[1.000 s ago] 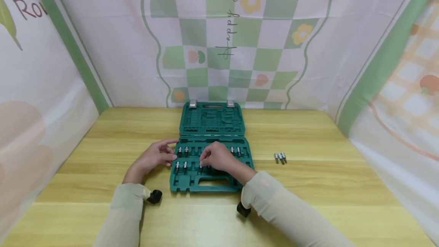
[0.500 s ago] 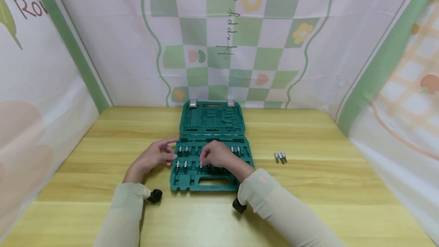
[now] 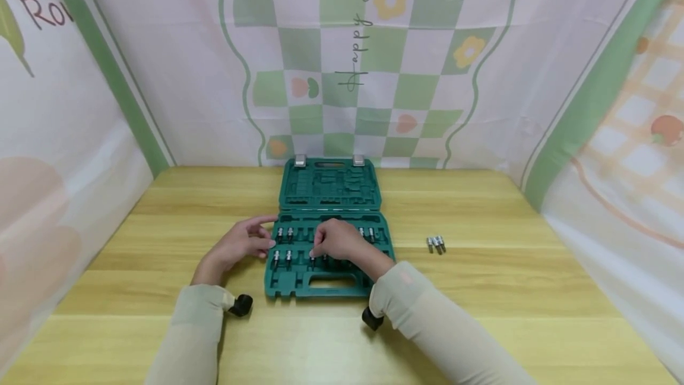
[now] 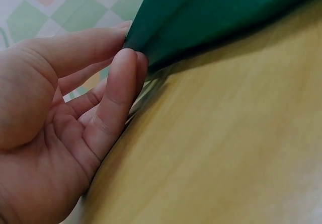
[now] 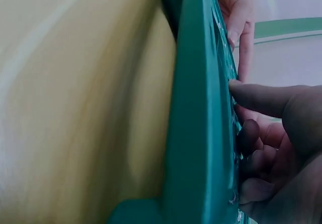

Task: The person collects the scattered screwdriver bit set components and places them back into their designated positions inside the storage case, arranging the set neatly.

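Barely any change: right hand (image 3: 335, 242) w/ curled grip still pressing a bit (image 3: 312, 261) into the open green case (image 3: 330, 278), mid-bench (image 3: 481, 290); forearm drawn slightly in. Left hand (image 3: 240, 245), fingers relaxed, steadies case edge. Seating continues; spare bits (image 3: 436, 245) wait at right.

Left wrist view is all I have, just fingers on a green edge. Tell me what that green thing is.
Observer: An open green tool case lying flat on the wooden table, lid folded back toward the wall.
Operator: Report where the other hand is.
Observer: The right hand is over the middle of the case's tray, fingers pressing down into the slots.
Operator: Say what is in the tray.
Observer: Small metal bits stand in the left slots, and a few more at the right end.
Operator: List anything loose outside the case.
Observer: A small cluster of loose bits lies on the table right of the case, untouched.
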A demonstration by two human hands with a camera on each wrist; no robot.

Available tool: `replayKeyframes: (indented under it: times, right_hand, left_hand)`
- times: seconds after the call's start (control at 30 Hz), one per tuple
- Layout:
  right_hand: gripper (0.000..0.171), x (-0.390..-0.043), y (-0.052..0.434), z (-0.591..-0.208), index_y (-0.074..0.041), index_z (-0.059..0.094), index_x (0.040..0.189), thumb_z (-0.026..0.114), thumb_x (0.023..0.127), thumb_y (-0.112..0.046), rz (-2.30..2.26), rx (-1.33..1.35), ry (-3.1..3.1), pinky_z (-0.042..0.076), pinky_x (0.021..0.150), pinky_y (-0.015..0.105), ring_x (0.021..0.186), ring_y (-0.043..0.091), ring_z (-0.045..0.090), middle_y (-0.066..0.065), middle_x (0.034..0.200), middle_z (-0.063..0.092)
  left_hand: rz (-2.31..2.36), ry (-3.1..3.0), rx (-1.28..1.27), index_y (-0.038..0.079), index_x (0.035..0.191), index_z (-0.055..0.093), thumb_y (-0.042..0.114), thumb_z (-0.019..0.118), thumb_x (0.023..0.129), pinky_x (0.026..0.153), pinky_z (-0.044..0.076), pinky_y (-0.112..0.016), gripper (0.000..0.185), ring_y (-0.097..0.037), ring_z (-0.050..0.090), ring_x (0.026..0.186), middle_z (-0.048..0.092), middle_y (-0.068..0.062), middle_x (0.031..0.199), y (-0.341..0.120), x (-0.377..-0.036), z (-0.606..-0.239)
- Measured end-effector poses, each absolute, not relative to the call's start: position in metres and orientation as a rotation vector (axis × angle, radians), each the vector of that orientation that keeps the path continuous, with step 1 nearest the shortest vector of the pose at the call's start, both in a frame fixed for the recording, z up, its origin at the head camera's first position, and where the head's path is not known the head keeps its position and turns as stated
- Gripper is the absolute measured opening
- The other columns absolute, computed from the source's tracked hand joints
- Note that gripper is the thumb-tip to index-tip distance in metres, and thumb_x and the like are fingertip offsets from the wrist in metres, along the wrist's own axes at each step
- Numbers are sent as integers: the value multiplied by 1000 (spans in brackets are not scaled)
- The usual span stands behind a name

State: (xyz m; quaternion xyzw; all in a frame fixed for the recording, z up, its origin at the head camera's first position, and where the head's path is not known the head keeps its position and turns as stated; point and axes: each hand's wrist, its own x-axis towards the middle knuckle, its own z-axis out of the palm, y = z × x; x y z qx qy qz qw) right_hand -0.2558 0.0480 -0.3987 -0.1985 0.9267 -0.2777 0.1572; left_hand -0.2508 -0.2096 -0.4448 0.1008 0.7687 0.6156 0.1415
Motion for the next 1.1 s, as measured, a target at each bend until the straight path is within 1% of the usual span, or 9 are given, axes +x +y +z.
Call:
replayKeyframes:
  times: [0.17,0.3,0.43,0.6,0.73,0.93,1.1]
  right_hand:
    - [22,-254,50,-400,-17,64,75,75,87,-31,-803,-586,2678,44,57,31,61,15,53,-4,72,60]
    - [24,-252,53,-401,-16,62,77,71,90,-34,-849,-615,2653,42,55,30,58,15,49,-3,71,59]
    - [21,-253,58,-400,-14,64,81,68,93,-31,-950,-636,2564,42,54,31,58,16,47,0,75,60]
    - [16,-256,67,-401,-13,66,87,65,95,-27,-1061,-675,2491,46,61,33,65,18,52,1,80,62]
    - [14,-260,75,-402,-14,67,87,64,96,-24,-1116,-729,2514,48,63,33,66,18,53,1,77,62]
    - [14,-262,89,-403,-13,70,88,64,96,-23,-1200,-684,2647,48,61,34,67,18,56,5,80,64]
    - [12,-264,104,-404,-12,70,87,65,95,-20,-1255,-661,2729,47,58,35,61,19,53,5,72,62]
  left_hand:
    - [1788,2209,285,11,147,42,2,65,92,70,58,-36,61,-28,62,80,55,-18,102,-209,-252,-446]
    - [1801,2193,279,11,147,43,2,65,91,69,57,-36,61,-26,61,79,55,-17,102,-209,-252,-447]
    - [1795,2195,289,9,147,42,2,65,92,69,57,-36,61,-26,61,79,56,-17,101,-210,-252,-446]
    - [1790,2199,297,10,148,41,2,65,92,69,57,-36,61,-27,61,79,55,-17,101,-209,-251,-445]
    - [1788,2200,302,10,148,41,2,65,92,70,57,-36,61,-27,62,79,55,-17,102,-209,-250,-444]
    - [1786,2202,289,10,148,41,1,64,93,70,57,-35,60,-27,62,80,55,-17,102,-209,-250,-445]
    - [1785,2202,293,10,147,41,1,64,93,71,57,-35,60,-27,62,80,55,-17,102,-209,-250,-445]
